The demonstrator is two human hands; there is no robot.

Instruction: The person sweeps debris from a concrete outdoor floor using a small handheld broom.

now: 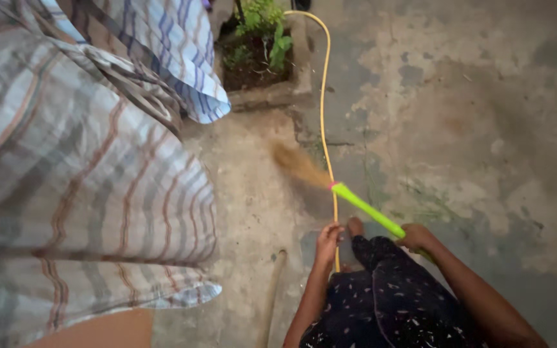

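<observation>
Over wet concrete floor [459, 129], green-handled broom [369, 209] slanting low, blurred bristles near a yellow hose [322, 96]. Right hand [415, 237] closed around the handle's near end. Left hand [327, 240] curled on the hose. Striped cloth [78, 167] hanging at left; planter [259, 58] beyond.

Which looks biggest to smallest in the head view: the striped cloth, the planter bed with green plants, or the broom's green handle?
1. Striped cloth, though it hangs nearest the camera, which inflates it.
2. Planter bed.
3. Green handle, gripped by the right hand.
</observation>
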